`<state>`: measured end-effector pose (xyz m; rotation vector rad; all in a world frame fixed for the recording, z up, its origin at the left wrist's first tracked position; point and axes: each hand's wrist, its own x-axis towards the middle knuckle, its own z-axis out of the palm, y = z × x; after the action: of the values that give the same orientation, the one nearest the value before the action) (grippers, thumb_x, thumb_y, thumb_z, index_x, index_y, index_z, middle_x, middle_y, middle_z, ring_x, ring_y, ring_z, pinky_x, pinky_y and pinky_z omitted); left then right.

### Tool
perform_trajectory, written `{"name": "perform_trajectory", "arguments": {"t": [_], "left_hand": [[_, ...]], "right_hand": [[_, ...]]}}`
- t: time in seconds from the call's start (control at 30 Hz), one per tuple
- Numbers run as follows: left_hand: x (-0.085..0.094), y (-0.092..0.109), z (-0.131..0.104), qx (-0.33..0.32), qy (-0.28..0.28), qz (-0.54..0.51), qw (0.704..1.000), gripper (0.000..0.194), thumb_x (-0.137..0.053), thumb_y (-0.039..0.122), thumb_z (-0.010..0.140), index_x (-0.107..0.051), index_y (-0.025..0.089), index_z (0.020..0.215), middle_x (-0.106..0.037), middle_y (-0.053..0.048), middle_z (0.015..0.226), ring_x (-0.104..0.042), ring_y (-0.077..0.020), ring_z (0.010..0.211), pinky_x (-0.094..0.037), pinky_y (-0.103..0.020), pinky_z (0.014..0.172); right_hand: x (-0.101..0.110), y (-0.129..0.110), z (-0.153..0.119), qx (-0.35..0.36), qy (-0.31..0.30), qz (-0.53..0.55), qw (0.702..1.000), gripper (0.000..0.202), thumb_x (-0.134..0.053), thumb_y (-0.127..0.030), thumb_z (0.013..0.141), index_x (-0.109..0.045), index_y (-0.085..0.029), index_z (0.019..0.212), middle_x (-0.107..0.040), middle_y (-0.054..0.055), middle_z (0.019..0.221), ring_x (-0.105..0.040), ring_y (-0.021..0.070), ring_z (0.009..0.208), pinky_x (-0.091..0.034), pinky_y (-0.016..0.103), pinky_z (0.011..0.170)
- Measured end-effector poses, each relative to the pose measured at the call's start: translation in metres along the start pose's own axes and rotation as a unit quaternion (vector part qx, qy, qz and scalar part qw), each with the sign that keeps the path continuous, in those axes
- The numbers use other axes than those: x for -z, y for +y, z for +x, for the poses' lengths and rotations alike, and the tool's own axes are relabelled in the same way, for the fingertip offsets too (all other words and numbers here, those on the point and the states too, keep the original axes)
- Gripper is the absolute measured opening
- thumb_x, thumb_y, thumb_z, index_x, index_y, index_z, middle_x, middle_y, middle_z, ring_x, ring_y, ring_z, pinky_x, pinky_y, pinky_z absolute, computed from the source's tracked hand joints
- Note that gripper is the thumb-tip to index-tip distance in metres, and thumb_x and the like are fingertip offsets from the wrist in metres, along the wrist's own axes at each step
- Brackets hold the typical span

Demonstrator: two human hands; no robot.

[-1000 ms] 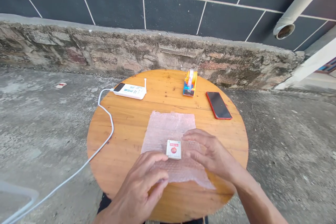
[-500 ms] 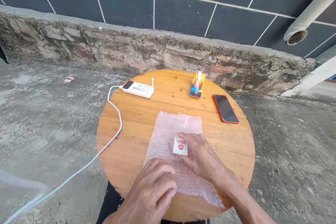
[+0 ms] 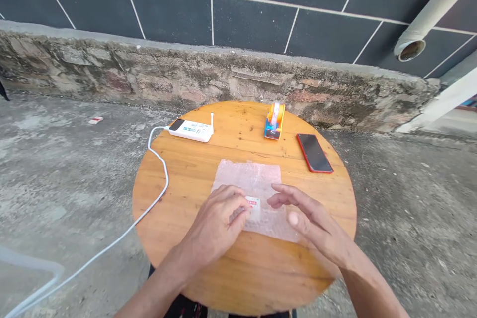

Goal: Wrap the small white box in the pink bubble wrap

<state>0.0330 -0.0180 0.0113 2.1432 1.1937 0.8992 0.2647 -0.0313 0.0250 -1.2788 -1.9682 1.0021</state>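
A sheet of bubble wrap [image 3: 261, 176] lies on the round wooden table, its near part folded up over a small white box [image 3: 255, 212]. The box's red print shows hazily, and my left fingers cover part of it. My left hand [image 3: 219, 216] is closed, fingertips and thumb curled on the folded wrap at the box's left side. To the right of the box, my right hand [image 3: 311, 216] is open, thumb and fingers apart, over the right edge of the wrap and holding nothing.
A yellow and blue tape dispenser [image 3: 275, 121] stands toward the far side of the table [image 3: 179, 174]. Right of it lies a red-edged phone [image 3: 315, 153]. At the far left sits a white device [image 3: 191, 129] with a white cable [image 3: 164, 164] running off the table.
The near end of the bubble wrap has come up and over the box. My left hand moved forward to the box; my right hand let go of the box and drew back to the right.
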Motion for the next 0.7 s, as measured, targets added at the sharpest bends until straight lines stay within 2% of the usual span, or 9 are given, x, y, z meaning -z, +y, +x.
{"name": "perform_trajectory", "arguments": {"t": [0.1,0.2,0.33,0.5,0.7], "left_hand": [[-0.003,-0.003,0.014,0.025,-0.003,0.014,1.000,0.017,-0.052,0.009,0.079,-0.061,0.022,0.072,-0.066,-0.001,0.100,-0.059,-0.0192,0.099,-0.043,-0.031,0.086],[-0.008,-0.006,0.021,0.051,-0.019,0.008,0.998,0.020,-0.050,0.008,0.078,-0.060,0.021,0.067,-0.067,0.001,0.089,-0.061,-0.0174,0.089,-0.043,-0.028,0.079],[-0.014,-0.012,0.021,0.085,-0.038,-0.033,0.995,0.018,-0.048,0.011,0.082,-0.060,0.021,0.073,-0.065,0.005,0.071,-0.059,-0.0139,0.069,-0.041,-0.024,0.065],[-0.016,-0.017,0.018,0.086,-0.038,-0.077,0.993,0.016,-0.049,0.013,0.083,-0.061,0.021,0.076,-0.066,0.005,0.072,-0.059,-0.0131,0.071,-0.040,-0.023,0.066],[-0.017,-0.017,0.010,0.106,-0.041,-0.114,0.987,0.016,-0.048,0.013,0.083,-0.060,0.021,0.077,-0.064,0.005,0.073,-0.058,-0.0114,0.070,-0.040,-0.021,0.064]], "right_hand": [[-0.005,0.006,0.001,-0.008,0.042,-0.067,0.997,0.049,-0.061,-0.035,0.084,-0.048,-0.024,0.129,-0.066,0.005,0.096,-0.063,0.0216,0.091,-0.047,0.038,0.085],[-0.014,0.015,0.005,-0.038,0.078,-0.094,0.992,0.038,-0.056,-0.029,0.086,-0.053,-0.022,0.123,-0.065,0.004,0.089,-0.063,0.0191,0.079,-0.049,0.035,0.075],[-0.018,0.026,0.007,-0.065,0.097,-0.074,0.990,0.037,-0.056,-0.030,0.086,-0.054,-0.020,0.122,-0.066,0.005,0.087,-0.064,0.0186,0.077,-0.050,0.031,0.071],[-0.017,0.032,0.004,-0.089,0.114,-0.068,0.987,0.039,-0.058,-0.034,0.085,-0.054,-0.020,0.121,-0.065,0.003,0.084,-0.062,0.0172,0.070,-0.049,0.029,0.065],[-0.023,0.036,-0.004,-0.105,0.143,-0.050,0.983,0.039,-0.059,-0.037,0.085,-0.055,-0.019,0.118,-0.062,0.001,0.080,-0.060,0.0166,0.072,-0.047,0.029,0.066]]}}
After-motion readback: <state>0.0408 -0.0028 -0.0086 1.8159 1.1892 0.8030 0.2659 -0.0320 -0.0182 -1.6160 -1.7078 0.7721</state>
